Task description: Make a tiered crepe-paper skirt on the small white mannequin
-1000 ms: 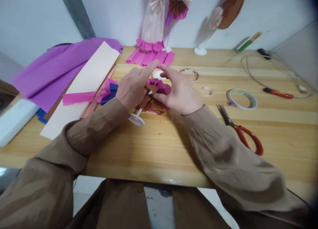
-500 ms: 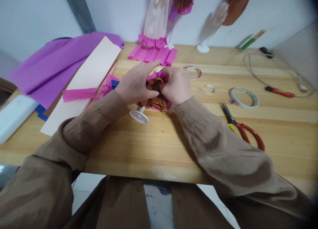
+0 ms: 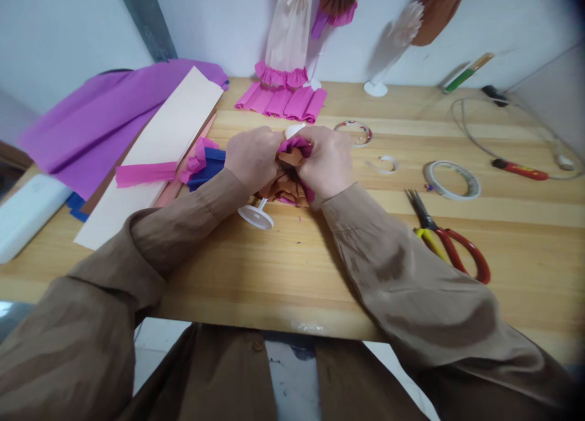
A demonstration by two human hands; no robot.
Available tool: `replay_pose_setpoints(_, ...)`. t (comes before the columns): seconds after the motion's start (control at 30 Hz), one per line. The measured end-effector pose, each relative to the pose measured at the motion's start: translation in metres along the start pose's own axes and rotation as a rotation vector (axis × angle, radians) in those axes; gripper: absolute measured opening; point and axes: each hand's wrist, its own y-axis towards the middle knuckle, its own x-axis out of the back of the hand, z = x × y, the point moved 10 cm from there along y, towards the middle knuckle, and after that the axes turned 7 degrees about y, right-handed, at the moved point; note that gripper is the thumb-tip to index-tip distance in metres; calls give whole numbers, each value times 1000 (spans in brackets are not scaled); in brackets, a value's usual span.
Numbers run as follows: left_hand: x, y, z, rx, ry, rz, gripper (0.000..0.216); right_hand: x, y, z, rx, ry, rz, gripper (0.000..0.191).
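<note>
Between my two hands is a ruffled piece of brown and pink crepe paper (image 3: 289, 188). My left hand (image 3: 254, 159) is closed on its left edge, knuckles up. On the other side, my right hand (image 3: 329, 159) pinches the right edge; the fingertips of both hands are hidden in the folds. A white stand (image 3: 256, 216) with a round base lies tilted below my left hand, its stem running up under the paper. A small white piece (image 3: 295, 130) shows just beyond the hands.
Scissors (image 3: 441, 235), a tape roll (image 3: 452, 180) and a red-handled corded tool (image 3: 520, 170) lie to the right. Pink pleated paper (image 3: 281, 104) is at the back, near decorated stands. Purple paper (image 3: 114, 116), a cream sheet (image 3: 155, 147) and blue paper (image 3: 206, 168) are at left.
My left hand has turned and closed, its thumb and fingers no longer spread over the paper. More blue paper shows beside it. My right hand stays at the ruffle's right edge.
</note>
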Motion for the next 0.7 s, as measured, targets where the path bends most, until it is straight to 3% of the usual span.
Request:
replay_pose_setpoints(0.17, -1, 1, -1, -39, -8, 14, 26, -1, 0, 0, 11, -19, 15, 25)
replay_pose_setpoints(0.33, -6, 4, 5, 17, 47, -27, 34, -3, 1, 3, 35, -82, 44, 12)
replay_pose_setpoints(0.5, -3, 6, 10, -6, -86, 25, 36, 9, -8, 3, 54, 97, 96, 25)
replay_pose_setpoints(0.6, 1, 6, 16, -5, -199, 52, 29, 29, -25, 9, 105, 202, 19, 34)
replay_pose_setpoints(0.7, 7, 5, 19, 7, -282, 32, 30, 50, -51, 27, 252, 122, -172, 17)
